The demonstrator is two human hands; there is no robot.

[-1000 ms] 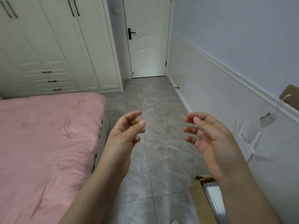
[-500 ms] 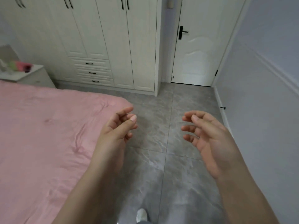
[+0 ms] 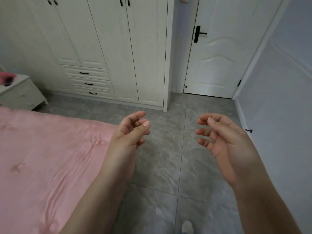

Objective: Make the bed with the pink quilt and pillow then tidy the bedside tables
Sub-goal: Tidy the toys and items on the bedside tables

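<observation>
The pink quilt (image 3: 47, 159) lies spread over the bed at the left, with a few shallow creases. A white bedside table (image 3: 20, 94) stands past the bed's far edge at the upper left, with a pink object (image 3: 6, 77) on its top. My left hand (image 3: 130, 134) hangs in the air over the bed's corner, fingers loosely curled and holding nothing. My right hand (image 3: 224, 139) is raised over the grey floor, palm turned inward, fingers relaxed and empty. No pillow is in view.
A white wardrobe (image 3: 108, 48) with three drawers fills the far wall. A shut white door (image 3: 219, 53) with a black handle stands to its right. Grey floor tiles (image 3: 168, 166) run between the bed and the right wall (image 3: 283, 115). A shoe tip (image 3: 187, 227) shows at the bottom.
The view has swung left: the cardboard box and wall fittings at the right are gone, and the bedside table and more wardrobe came into sight. Both hands keep the same empty pose.
</observation>
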